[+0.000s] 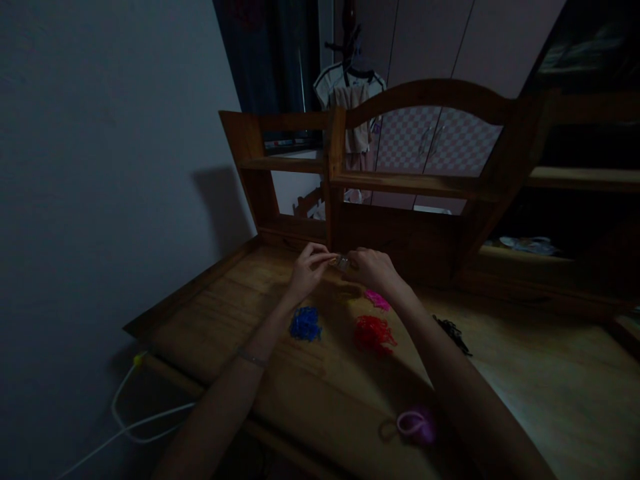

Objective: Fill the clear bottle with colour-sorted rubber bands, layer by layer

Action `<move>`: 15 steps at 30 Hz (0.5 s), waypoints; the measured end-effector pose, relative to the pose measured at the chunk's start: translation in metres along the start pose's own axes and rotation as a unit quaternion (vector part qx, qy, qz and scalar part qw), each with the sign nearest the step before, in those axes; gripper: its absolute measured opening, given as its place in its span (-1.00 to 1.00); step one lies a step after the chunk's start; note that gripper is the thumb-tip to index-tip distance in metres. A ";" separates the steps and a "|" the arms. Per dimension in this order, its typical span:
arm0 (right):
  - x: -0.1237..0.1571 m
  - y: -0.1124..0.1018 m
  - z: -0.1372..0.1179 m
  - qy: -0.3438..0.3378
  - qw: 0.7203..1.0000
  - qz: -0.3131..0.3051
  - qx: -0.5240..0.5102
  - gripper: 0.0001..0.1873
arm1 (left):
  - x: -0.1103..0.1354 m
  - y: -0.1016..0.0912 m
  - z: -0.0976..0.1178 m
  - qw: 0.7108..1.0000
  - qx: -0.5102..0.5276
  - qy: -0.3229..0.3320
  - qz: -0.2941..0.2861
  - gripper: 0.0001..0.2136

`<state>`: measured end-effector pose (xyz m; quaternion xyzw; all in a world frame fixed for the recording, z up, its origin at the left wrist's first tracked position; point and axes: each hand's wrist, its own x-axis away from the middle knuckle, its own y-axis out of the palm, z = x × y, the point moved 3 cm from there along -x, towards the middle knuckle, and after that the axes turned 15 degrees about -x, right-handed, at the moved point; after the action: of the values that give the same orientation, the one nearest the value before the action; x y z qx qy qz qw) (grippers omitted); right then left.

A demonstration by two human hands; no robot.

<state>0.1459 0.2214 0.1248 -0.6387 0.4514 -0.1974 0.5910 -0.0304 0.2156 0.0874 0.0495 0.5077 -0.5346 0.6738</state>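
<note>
Both hands are raised over the far part of the wooden desk, close together. Between them is a small, pale, shiny object (343,263), too small and dim to name. My left hand (311,270) pinches its left side with thumb and fingertips. From the right, my right hand (371,267) is closed at its other side, its fingertips partly hidden. Below the hands lie a blue pile of thin strands or bands (305,324), a red pile (374,335) and a pink pile (377,300). A dim yellowish pile (349,296) sits just under the hands.
Right of my right forearm is a black pile (451,335). A purple item with a loop (417,425) lies near the front edge. A wooden shelf unit (410,181) rises at the back. The wall (125,167) borders the left, with a white cable (135,427) below.
</note>
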 end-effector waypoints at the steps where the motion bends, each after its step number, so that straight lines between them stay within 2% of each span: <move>1: 0.000 0.000 0.001 0.002 1.000 0.000 0.001 -0.63 | 0.000 0.000 0.001 1.000 0.003 0.001 -0.004 -0.82; 7: -0.001 0.002 0.003 0.001 1.000 0.003 0.002 -0.64 | -0.001 -0.002 -0.002 1.000 -0.004 -0.021 0.011 -0.83; 11: 0.001 -0.003 0.009 0.009 1.000 0.006 -0.002 -0.63 | -0.001 -0.003 -0.016 0.997 -0.019 -0.062 0.037 -0.83; 13: 0.002 -0.009 0.014 0.025 1.000 0.005 -0.002 -0.62 | 0.001 0.002 -0.025 0.996 -0.026 -0.082 -0.014 -0.81; 15: 0.003 -0.016 0.020 0.040 0.999 0.007 -0.004 -0.60 | 0.007 0.012 -0.032 0.985 -0.031 -0.100 -0.135 -0.76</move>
<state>0.1692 0.2288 0.1341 -0.6292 0.4800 -0.2169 0.5716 -0.0418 0.2356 0.0616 -0.0938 0.4561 -0.6072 0.6438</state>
